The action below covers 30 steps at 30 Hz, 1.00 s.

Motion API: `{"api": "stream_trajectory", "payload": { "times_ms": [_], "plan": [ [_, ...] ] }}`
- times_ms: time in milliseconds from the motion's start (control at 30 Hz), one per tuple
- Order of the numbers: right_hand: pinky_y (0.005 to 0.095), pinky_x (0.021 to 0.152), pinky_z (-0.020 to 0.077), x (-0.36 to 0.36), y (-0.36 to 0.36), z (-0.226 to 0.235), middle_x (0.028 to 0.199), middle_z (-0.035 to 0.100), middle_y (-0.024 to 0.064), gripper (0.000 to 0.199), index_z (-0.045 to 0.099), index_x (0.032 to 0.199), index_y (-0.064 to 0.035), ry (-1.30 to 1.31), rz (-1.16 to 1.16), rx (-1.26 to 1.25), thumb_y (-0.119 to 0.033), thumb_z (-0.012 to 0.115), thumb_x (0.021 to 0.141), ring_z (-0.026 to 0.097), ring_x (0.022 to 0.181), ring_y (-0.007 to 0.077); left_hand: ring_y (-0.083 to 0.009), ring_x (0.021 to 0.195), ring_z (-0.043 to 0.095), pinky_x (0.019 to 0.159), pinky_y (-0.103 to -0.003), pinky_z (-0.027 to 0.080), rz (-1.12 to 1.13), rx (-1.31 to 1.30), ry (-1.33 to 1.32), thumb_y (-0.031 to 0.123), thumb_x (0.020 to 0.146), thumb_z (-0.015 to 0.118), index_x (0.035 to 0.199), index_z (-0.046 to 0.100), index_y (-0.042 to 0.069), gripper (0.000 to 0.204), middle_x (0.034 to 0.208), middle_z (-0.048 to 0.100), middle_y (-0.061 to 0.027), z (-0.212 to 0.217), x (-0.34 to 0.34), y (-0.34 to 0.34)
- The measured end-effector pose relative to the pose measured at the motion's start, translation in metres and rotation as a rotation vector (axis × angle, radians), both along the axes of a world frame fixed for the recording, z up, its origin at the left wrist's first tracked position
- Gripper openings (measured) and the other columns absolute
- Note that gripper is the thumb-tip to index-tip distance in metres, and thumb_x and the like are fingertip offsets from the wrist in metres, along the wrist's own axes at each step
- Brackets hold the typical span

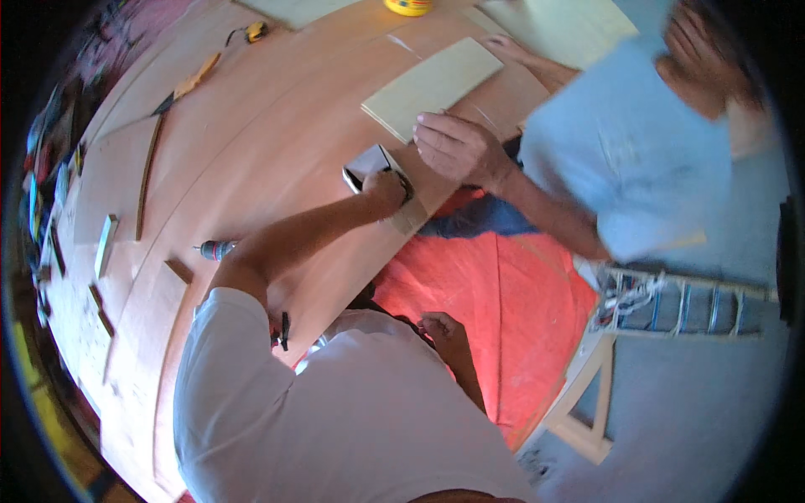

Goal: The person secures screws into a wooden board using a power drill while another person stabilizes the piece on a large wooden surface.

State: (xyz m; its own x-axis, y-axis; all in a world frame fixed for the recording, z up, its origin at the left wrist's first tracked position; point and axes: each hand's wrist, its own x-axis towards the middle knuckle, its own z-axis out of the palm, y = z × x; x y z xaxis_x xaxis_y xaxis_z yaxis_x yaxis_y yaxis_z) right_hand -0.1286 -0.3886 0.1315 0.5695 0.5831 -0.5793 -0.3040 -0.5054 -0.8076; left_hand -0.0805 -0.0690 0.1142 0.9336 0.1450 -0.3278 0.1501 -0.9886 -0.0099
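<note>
My left arm stretches over the wooden tabletop, and my left hand (385, 189) is down in the mouth of a small open box (363, 165), light outside and dark within. Its fingers are hidden there. Close to my waist hangs my right hand (450, 337), fingers curled inward; whatever they may hold does not show. Across the table corner, a co-worker in a light blue shirt (633, 151) has one hand (463, 149) just above the near edge of some stacked thin wooden boards (432, 84). The co-worker's other hand (508, 50) is by their far end.
A drill (216, 250) lies by my left forearm. Farther left are a handsaw (198, 75), a yellow tape measure (255, 32), flat panels (117, 180) and wood offcuts. A yellow tub (408, 7) stands at the back. Red sheeting (490, 293), a ladder (679, 306) and a wooden frame (587, 411) are at right.
</note>
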Motion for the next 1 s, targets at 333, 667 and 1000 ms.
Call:
{"api": "stream_trajectory", "payload": {
  "times_ms": [333, 667, 1000],
  "plan": [
    [0.0367, 0.085, 0.0477, 0.077, 0.224, 0.047, 0.102, 0.064, 0.0147, 0.022, 0.061, 0.104, 0.0008, -1.046, 0.631, 0.605, -0.013, 0.058, 0.086, 0.062, 0.091, 0.0271, -0.0257, 0.111, 0.056, 0.085, -0.04, 0.048, 0.282, 0.005, -0.192, 0.018, 0.085, 0.053, 0.112, 0.063, 0.011, 0.03, 0.118, 0.06, -0.012, -0.042, -0.074, 0.018],
    [0.03, 0.091, 0.0404, -0.17, 0.43, -0.052, 0.102, 0.062, -0.0019, 0.027, 0.062, 0.107, -0.0203, -1.638, 2.356, 1.578, -0.015, 0.046, 0.086, 0.056, 0.102, 0.0129, -0.0243, 0.108, 0.055, 0.088, -0.037, 0.046, 0.78, -0.113, -0.564, 0.018, 0.088, 0.051, 0.115, 0.06, 0.008, 0.03, 0.116, 0.059, -0.0093, -0.065, -0.105, 0.014],
    [0.0418, 0.105, 0.0273, -0.176, 0.423, -0.081, 0.112, 0.056, 0.0028, 0.065, 0.05, 0.124, -0.0176, -1.734, 2.258, 1.253, -0.047, 0.067, 0.068, 0.05, 0.111, 0.0195, -0.0228, 0.105, 0.054, 0.09, -0.034, 0.043, 0.832, -0.303, -0.949, 0.019, 0.091, 0.05, 0.117, 0.057, 0.004, 0.03, 0.114, 0.059, -0.0065, -0.043, -0.136, -0.017]
  ]
}}
